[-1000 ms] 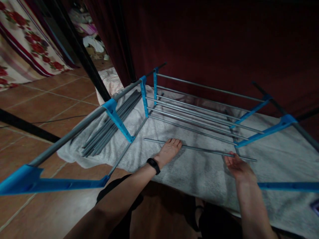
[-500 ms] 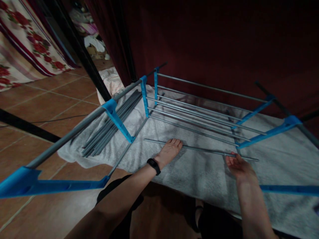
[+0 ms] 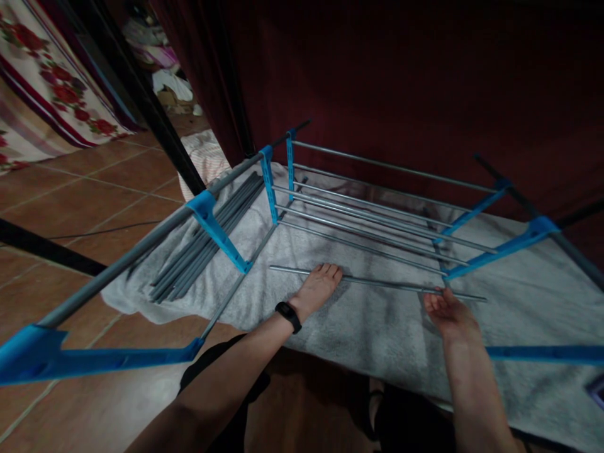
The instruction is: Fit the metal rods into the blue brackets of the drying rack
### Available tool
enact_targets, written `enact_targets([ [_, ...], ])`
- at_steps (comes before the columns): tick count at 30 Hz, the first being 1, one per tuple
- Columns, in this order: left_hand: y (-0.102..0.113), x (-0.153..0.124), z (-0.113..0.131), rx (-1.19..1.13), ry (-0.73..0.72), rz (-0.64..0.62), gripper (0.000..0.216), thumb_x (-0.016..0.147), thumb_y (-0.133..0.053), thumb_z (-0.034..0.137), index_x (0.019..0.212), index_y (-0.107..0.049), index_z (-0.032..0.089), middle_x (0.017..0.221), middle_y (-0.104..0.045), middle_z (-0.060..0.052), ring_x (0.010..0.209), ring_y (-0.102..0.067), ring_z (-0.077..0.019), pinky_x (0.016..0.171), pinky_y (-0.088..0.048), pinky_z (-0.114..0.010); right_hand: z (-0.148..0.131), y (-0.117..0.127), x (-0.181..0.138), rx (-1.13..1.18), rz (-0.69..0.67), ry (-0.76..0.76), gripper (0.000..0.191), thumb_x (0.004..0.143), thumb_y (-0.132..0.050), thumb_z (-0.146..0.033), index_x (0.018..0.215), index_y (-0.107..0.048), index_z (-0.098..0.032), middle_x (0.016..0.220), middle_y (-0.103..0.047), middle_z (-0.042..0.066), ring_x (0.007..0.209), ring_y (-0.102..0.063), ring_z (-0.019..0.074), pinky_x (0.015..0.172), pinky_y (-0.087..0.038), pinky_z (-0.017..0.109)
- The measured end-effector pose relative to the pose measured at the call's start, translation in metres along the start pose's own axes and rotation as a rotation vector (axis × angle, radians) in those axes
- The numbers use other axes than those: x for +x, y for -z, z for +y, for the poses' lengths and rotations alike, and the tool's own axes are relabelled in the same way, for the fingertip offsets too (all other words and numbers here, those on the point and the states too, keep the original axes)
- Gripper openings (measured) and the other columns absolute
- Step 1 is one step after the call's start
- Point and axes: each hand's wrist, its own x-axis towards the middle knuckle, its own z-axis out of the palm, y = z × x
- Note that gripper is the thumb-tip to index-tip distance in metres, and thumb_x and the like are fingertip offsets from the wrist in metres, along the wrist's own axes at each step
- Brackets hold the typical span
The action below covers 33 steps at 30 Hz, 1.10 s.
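A thin grey metal rod (image 3: 377, 282) runs crosswise just above or on the grey blanket. My left hand (image 3: 323, 282), palm down, is closed over it left of the middle. Near its right end my right hand (image 3: 443, 307), palm turned up, grips the rod with the fingertips. Behind it stands a partly assembled rack with blue plastic brackets (image 3: 270, 182) and several cross rods (image 3: 358, 214) spanning from side to side. A second blue bracket (image 3: 221, 233) stands on the left between two grey poles, with no cross rod in it.
A bundle of loose grey rods (image 3: 202, 245) lies on the blanket (image 3: 377, 340) at left. Black bars (image 3: 155, 119) slant past the left side. A dark red curtain (image 3: 377, 82) hangs behind. A dark-edged object (image 3: 596, 390) shows at the right edge.
The view has shifted slightly, so everything sits a little further left. Both hands keep their hold on the rod, with little visible movement.
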Motion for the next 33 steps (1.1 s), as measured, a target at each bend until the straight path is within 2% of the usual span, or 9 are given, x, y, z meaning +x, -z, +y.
enact_targets([
  [10, 0.003, 0.003, -0.002, -0.048, -0.003, -0.014, 0.036, 0.097, -0.042, 0.003, 0.128, -0.056, 0.013, 0.114, -0.065, -0.01, 0.107, -0.062, -0.0225, 0.096, -0.047, -0.037, -0.001, 0.006, 0.012, 0.033, -0.024, -0.013, 0.023, 0.099, -0.055, -0.015, 0.076, -0.055, -0.021, 0.059, -0.055, -0.008, 0.048, -0.059, 0.0071, 0.054, -0.059, 0.019],
  [14, 0.004, 0.005, -0.006, -0.123, 0.02, 0.028, 0.042, 0.095, -0.042, 0.0, 0.13, -0.056, 0.018, 0.113, -0.066, -0.007, 0.102, -0.064, -0.0213, 0.095, -0.048, -0.037, -0.002, 0.007, 0.017, 0.048, -0.054, -0.008, 0.022, 0.098, -0.053, -0.013, 0.078, -0.057, -0.02, 0.063, -0.06, -0.006, 0.051, -0.06, 0.0073, 0.056, -0.06, 0.02],
  [19, 0.006, 0.008, -0.021, -0.148, 0.047, 0.096, 0.036, 0.095, -0.044, 0.002, 0.122, -0.059, 0.019, 0.108, -0.068, -0.007, 0.099, -0.064, -0.0223, 0.095, -0.048, -0.039, -0.003, 0.009, 0.018, 0.059, -0.043, -0.001, 0.025, 0.094, -0.048, -0.005, 0.077, -0.058, -0.02, 0.071, -0.066, -0.003, 0.059, -0.066, 0.0081, 0.06, -0.061, 0.022],
  [25, 0.01, 0.008, -0.042, -0.159, 0.057, 0.101, 0.029, 0.096, -0.045, 0.005, 0.113, -0.065, 0.018, 0.107, -0.07, -0.008, 0.097, -0.065, -0.0233, 0.091, -0.049, -0.039, -0.003, 0.006, 0.013, 0.116, -0.033, 0.003, 0.024, 0.094, -0.05, -0.006, 0.079, -0.061, -0.02, 0.073, -0.067, -0.003, 0.063, -0.067, 0.0073, 0.062, -0.06, 0.019],
  [33, -0.001, 0.006, -0.043, -0.174, 0.012, 0.132, 0.037, 0.097, -0.044, 0.006, 0.125, -0.064, 0.018, 0.111, -0.071, -0.009, 0.101, -0.066, -0.0237, 0.093, -0.05, -0.04, 0.0, 0.002, 0.011, 0.19, -0.043, 0.027, 0.024, 0.097, -0.051, -0.008, 0.079, -0.061, -0.02, 0.066, -0.065, -0.005, 0.056, -0.064, 0.0062, 0.06, -0.059, 0.018],
])
